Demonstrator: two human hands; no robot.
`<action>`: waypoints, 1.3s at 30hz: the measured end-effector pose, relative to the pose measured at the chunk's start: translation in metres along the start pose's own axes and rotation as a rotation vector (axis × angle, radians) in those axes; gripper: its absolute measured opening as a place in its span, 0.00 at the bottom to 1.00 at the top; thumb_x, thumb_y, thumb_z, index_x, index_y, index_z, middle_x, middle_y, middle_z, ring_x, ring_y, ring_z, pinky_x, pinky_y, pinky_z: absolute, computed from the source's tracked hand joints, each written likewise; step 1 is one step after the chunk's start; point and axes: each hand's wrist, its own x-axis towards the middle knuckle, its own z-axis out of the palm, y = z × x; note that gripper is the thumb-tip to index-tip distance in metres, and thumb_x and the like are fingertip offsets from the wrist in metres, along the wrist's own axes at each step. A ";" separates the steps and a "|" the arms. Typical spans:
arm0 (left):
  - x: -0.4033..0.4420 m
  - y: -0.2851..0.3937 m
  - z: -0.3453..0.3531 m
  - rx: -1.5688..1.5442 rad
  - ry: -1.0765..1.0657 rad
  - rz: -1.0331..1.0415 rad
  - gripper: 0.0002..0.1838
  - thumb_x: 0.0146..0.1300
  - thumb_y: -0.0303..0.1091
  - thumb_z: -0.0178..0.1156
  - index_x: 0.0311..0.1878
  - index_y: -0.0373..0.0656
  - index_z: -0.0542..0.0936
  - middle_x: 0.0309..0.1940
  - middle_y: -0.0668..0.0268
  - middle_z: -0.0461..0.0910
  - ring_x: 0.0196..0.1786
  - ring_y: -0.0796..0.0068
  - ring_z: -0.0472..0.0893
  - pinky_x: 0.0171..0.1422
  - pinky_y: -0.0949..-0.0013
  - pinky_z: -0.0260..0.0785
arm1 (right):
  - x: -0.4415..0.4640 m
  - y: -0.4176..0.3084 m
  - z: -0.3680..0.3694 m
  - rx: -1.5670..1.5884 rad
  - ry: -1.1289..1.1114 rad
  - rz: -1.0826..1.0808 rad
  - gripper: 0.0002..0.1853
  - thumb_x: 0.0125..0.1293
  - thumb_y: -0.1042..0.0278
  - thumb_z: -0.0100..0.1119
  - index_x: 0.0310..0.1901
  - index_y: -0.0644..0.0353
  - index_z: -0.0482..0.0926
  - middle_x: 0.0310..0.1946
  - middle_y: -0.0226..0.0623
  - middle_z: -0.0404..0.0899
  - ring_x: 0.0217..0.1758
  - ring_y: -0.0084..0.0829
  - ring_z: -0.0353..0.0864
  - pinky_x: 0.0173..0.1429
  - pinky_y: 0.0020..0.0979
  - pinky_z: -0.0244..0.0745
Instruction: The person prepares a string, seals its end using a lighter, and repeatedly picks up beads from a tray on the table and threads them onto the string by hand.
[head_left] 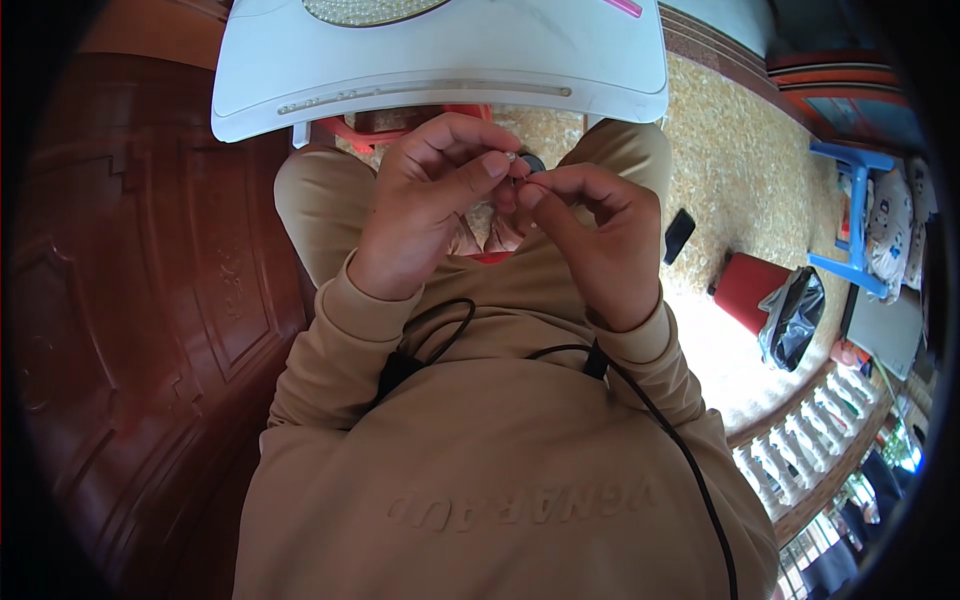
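Observation:
My left hand (435,185) is closed in a pinch, with a small whitish bead (511,157) between thumb and forefinger. Close beside it, my right hand (595,215) is pinched too, its thumb and forefinger meeting near the left fingertips. Whatever the right fingertips grip is too fine to make out. Both hands are raised over my lap, just in front of the white table (450,75). At the table's far side, a round plate of pearl-like beads (375,10) is partly cut off by the frame.
Several loose beads (318,99) lie in the table's front groove. A pink object (624,6) rests at its far right. On the floor to the right are a dark phone-like object (678,236), a red bin (750,290) with a black bag and a blue stool (855,215).

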 end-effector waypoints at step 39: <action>0.064 0.023 -0.014 0.908 0.041 0.301 0.08 0.59 0.16 0.61 0.38 0.37 0.86 0.34 0.65 0.83 0.32 0.75 0.78 0.39 0.75 0.70 | 0.022 0.061 -0.013 0.162 -0.058 -0.003 0.06 0.63 0.80 0.67 0.42 0.63 0.86 0.36 0.30 0.86 0.32 0.16 0.75 0.36 0.17 0.68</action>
